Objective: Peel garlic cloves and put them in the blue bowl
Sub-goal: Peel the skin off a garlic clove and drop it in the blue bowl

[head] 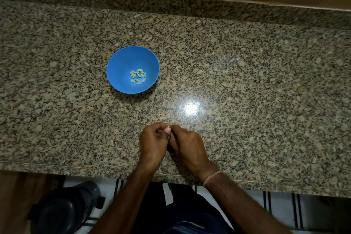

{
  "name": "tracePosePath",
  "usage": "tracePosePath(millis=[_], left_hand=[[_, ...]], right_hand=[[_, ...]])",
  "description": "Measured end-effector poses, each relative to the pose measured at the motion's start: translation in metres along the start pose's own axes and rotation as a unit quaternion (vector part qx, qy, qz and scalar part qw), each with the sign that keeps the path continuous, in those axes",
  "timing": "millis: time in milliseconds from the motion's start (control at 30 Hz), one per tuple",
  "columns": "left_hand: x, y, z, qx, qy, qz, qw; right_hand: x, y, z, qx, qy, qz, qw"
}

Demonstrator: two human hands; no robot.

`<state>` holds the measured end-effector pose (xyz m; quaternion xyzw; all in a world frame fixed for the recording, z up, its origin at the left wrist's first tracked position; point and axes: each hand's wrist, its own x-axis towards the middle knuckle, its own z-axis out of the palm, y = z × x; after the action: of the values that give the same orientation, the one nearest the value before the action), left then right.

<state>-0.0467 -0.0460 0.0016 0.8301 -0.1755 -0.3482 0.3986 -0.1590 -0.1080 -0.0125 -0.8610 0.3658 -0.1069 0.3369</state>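
In the head view, both hands meet over the near edge of the speckled grey-and-tan granite bench [247, 81]. The left hand [152, 144] and the right hand [188, 146] are curled, fingertips pressed together, pinching what looks like a small pale garlic clove [167, 129]. Most of it is hidden by the fingers, so I cannot tell how much skin is left on it. A thin pink thread band [211, 176] circles the right wrist.

The round blue plastic bowl [123, 62] stands on the bench farther back and to the left, well apart from the hands. A small cluster of peeled yellowish cloves [138, 76] lies at its bottom, so the task looks partly done, with this clove being peeled now. A bright glare spot [191, 109] sits on the stone between bowl and hands. A dark moulded stool [62, 209] stands below the bench edge at lower left.

The risks come from the work sitting so near the front edge. A slippery clove squeezed too hard could shoot out of the pinch and drop to the floor. On this mottled stone a dropped clove or scrap of skin would be hard to spot. A careless toss could miss the bowl, or skin stuck to the clove could go in with it.
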Motion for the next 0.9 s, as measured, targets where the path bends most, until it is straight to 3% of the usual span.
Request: tracePosePath(millis=[900], left_hand=[[-0.004, -0.014, 0.006, -0.056, 0.000, -0.003, 0.998]], right_hand=[[0.001, 0.001, -0.002, 0.023, 0.001, -0.004, 1.000]])
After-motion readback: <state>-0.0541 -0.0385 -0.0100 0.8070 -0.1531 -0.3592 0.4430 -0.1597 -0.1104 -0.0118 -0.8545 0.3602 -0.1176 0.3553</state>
